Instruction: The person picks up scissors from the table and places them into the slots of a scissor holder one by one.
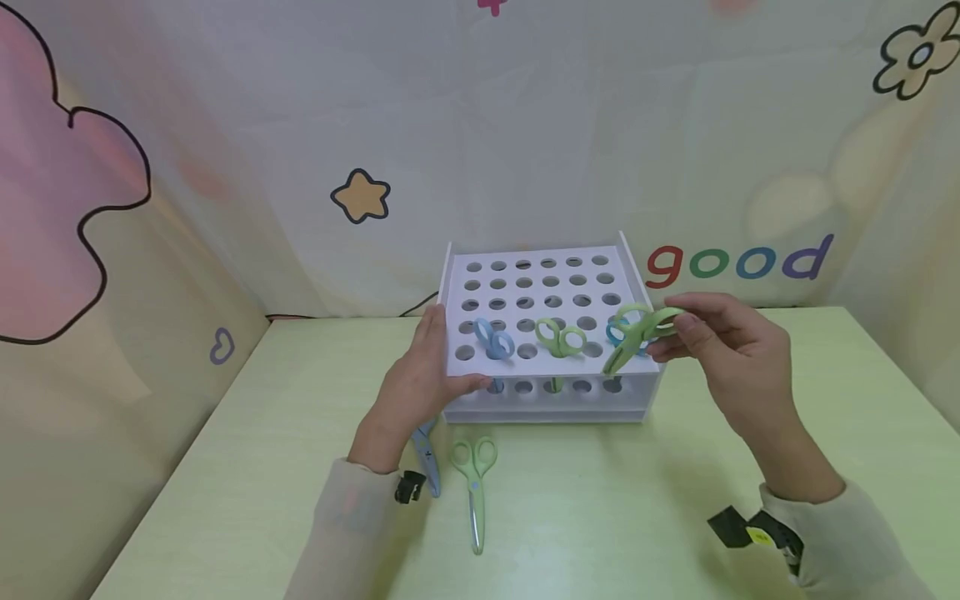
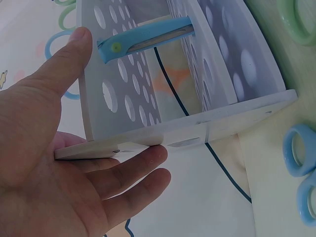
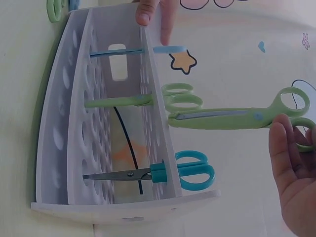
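Observation:
A white rack (image 1: 540,367) with rows of round holes stands at the table's back. My left hand (image 1: 408,379) holds its left side, thumb at the front edge and fingers along the side panel (image 2: 182,131). My right hand (image 1: 738,367) pinches a green pair of scissors (image 3: 222,118) by a handle loop, blades tilted down over the rack's front right. In the front part of the rack stand light blue scissors (image 3: 118,52), green scissors (image 3: 121,101) and teal-handled scissors (image 3: 158,173), blades down through the holes. The held scissors partly cover the teal loops in the head view.
Another green pair of scissors (image 1: 476,492) lies on the table (image 1: 600,517) in front of the rack. Blue scissors (image 1: 427,458) lie beside it, partly behind the left wrist. A printed cloth backdrop (image 1: 525,150) hangs behind the rack.

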Demonstrator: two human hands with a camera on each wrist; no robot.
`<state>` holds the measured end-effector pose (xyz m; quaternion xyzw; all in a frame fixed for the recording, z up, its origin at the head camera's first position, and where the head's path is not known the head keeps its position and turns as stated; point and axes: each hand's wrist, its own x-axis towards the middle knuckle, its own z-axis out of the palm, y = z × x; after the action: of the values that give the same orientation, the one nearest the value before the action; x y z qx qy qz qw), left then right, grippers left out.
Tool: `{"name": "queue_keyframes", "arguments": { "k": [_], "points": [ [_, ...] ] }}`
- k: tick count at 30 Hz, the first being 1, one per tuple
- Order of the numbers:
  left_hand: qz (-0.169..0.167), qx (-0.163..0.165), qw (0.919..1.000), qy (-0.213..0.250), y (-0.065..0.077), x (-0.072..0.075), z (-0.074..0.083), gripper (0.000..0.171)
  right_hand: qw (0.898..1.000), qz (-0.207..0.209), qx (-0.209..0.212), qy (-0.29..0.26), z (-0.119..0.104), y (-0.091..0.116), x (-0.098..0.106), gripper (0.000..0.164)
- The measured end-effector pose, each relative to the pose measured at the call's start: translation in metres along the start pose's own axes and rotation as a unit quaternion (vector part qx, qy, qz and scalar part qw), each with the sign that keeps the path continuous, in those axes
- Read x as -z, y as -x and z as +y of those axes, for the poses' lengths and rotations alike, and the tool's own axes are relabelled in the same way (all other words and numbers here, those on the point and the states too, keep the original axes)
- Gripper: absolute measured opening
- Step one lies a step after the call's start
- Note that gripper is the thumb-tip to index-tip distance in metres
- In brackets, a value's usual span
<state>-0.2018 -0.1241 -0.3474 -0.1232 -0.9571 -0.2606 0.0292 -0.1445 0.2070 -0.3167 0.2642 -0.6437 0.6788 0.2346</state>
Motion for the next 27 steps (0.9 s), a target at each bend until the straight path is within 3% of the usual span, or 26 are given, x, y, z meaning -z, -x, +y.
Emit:
{"name": "queue_keyframes", "arguments": {
  "k": [18,27],
  "points": [
    [-0.004,0.007,1.0000,0.001,-0.001,0.000,0.002,0.120,0.998,0.040,-0.004,0.055,0.007,-0.006,-0.011,0.022],
    [-0.009,0.017,0.9998,-0.002,0.002,0.003,0.003,0.121,0.997,0.071,-0.013,0.037,0.007,-0.024,-0.018,0.023]
  ]
}}
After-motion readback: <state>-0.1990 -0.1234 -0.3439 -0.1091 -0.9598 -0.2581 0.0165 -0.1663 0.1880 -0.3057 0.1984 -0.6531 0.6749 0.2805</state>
